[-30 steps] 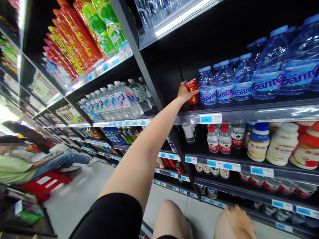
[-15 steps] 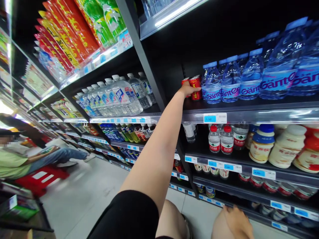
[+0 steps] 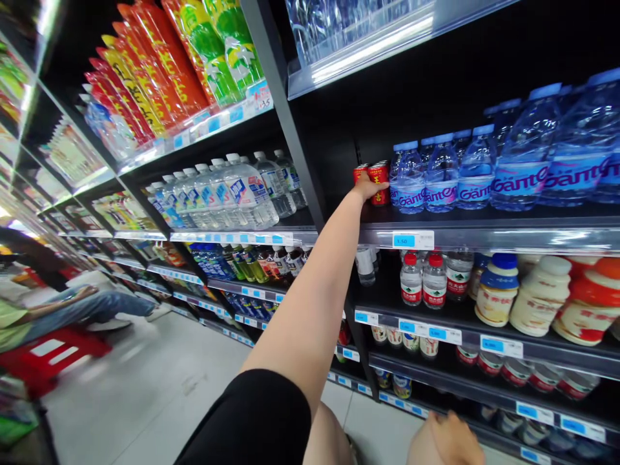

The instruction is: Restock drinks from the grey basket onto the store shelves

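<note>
My left hand [image 3: 369, 186] is stretched out to the shelf, closed around a red drink can [image 3: 380, 175] with yellow lettering. Its thumb lies across the can's front; the other fingers are mostly hidden. A second red can [image 3: 359, 171] stands just left of it, partly covered by the hand. Right beside the cans begins a row of clear blue-capped water bottles [image 3: 411, 181] with pink lettering. Low in the view, my right hand [image 3: 455, 439] rests over my knee, holding nothing, its fingers loosely bent and partly blurred.
A dark shelf edge [image 3: 484, 236] with price tags runs under the cans. An upright post [image 3: 295, 129] separates them from large water bottles [image 3: 247, 187]. Red-capped bottles [image 3: 434, 284] and white jars [image 3: 541, 294] fill the shelf below. At left, a person sits on a red stool [image 3: 58, 358].
The view has shifted slightly, so the shelves appear a little lower. My left hand stays at the red cans, and my right hand remains on the knee.
</note>
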Available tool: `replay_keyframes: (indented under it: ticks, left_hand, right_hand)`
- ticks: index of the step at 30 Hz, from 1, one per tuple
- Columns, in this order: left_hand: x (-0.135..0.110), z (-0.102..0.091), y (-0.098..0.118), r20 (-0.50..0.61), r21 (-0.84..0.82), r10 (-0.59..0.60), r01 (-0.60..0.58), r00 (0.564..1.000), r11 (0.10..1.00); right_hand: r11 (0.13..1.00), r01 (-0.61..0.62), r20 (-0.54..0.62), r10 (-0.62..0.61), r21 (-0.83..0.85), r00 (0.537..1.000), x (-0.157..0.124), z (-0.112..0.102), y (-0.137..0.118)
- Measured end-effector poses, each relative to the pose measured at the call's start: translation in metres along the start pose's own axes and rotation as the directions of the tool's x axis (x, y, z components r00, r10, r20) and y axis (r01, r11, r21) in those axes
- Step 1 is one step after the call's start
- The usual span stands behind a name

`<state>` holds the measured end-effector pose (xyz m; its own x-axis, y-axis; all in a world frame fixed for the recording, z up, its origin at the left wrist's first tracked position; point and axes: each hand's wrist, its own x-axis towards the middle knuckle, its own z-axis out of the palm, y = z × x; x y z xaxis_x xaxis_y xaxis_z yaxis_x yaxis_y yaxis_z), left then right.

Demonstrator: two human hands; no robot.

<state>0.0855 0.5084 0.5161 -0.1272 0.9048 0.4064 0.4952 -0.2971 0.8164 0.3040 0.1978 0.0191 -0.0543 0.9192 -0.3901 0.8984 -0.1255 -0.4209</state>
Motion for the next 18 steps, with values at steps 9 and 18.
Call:
replay_keyframes:
  ticks: [9, 18]
  left_hand:
    - [-0.012, -0.014, 0.010, -0.057, 0.283, 0.158, -0.135, 0.986, 0.950]
    - [-0.029, -0.010, 0.027, -0.045, 0.367, 0.139, -0.113, 0.989, 0.923]
  right_hand:
    - [0.991, 0.115, -0.060, -0.119, -0.070, 0.991, -0.002, 0.005, 0.001]
    - [0.994, 0.087, -0.079, -0.092, -0.059, 0.993, 0.000, 0.010, 0.004]
